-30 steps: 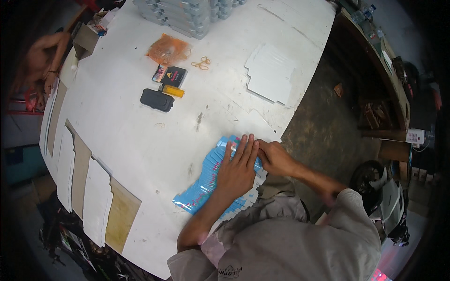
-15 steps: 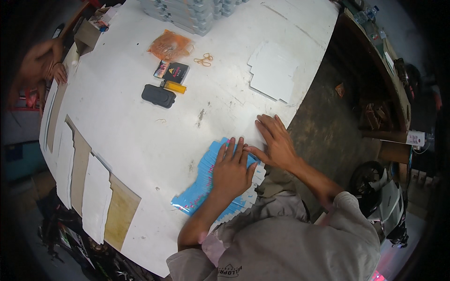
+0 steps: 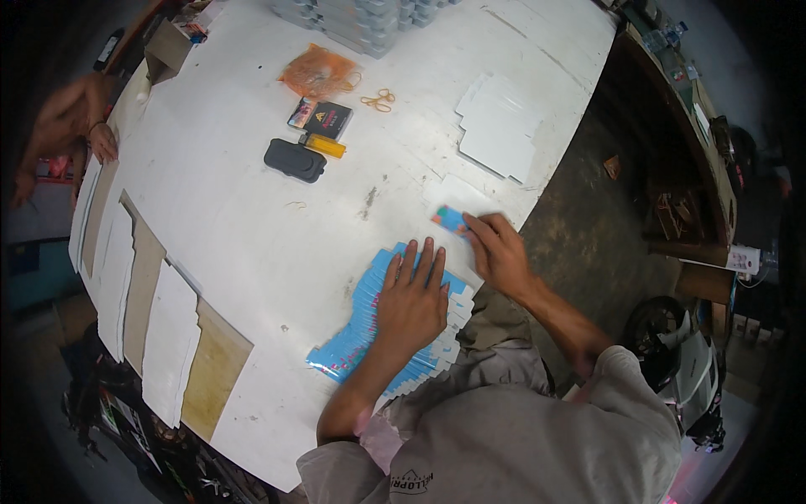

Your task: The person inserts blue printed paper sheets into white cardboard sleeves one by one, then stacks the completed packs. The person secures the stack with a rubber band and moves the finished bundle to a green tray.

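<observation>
A fanned stack of flat blue printed cartons (image 3: 363, 329) lies near the front edge of the white table (image 3: 252, 218). My left hand (image 3: 410, 301) rests flat on top of this stack, fingers spread. My right hand (image 3: 497, 249) is just to the right and farther up, its fingers pressing on a single flat carton (image 3: 451, 220) that shows blue and orange print and lies apart from the stack.
A pile of white flat cartons (image 3: 497, 128) lies at the table's right side. A black case (image 3: 295, 160), a yellow lighter (image 3: 324, 145), a dark small box (image 3: 322, 118), rubber bands (image 3: 379, 100) and an orange bag (image 3: 317, 72) sit farther back. Another person's hand (image 3: 102, 143) is at far left.
My right hand has moved from the stack's right corner up and away, sliding one carton out onto the bare table. My left hand stays flat on the stack.
</observation>
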Demonstrator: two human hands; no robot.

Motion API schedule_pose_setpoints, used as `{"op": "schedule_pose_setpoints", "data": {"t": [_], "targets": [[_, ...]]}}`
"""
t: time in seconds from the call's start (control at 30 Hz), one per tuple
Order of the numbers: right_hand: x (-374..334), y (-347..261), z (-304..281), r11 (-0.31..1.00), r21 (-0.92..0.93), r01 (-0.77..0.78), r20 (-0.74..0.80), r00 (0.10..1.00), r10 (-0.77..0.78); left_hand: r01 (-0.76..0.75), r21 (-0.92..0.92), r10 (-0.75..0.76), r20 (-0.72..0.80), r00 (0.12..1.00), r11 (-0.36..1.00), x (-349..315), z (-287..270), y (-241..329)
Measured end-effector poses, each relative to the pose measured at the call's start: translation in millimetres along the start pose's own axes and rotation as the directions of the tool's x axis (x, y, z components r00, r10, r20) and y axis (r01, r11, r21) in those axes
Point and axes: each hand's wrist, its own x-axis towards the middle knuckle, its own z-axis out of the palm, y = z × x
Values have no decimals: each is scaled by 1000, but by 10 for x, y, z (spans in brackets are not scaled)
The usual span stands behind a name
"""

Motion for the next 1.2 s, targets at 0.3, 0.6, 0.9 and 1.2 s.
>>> {"op": "schedule_pose_setpoints", "data": {"t": [0.3, 0.6, 0.9, 1.2], "targets": [[-20, -292, -7, 935, 215, -283, 397, 900, 181, -139, 195, 124, 87, 988, 971, 12, -47, 42], [497, 461, -197, 989, 123, -79, -112, 989, 93, -50, -72, 52, 23, 998, 996, 65, 11, -12], [-4, -217, -34, 919, 295, -263, 349, 925, 153, -130, 148, 129, 17, 992, 980, 80, -105, 88], [633, 815, -306, 946, -324, -17, -181, 983, -44, -90, -71, 91, 17, 996, 993, 71, -47, 56]]}}
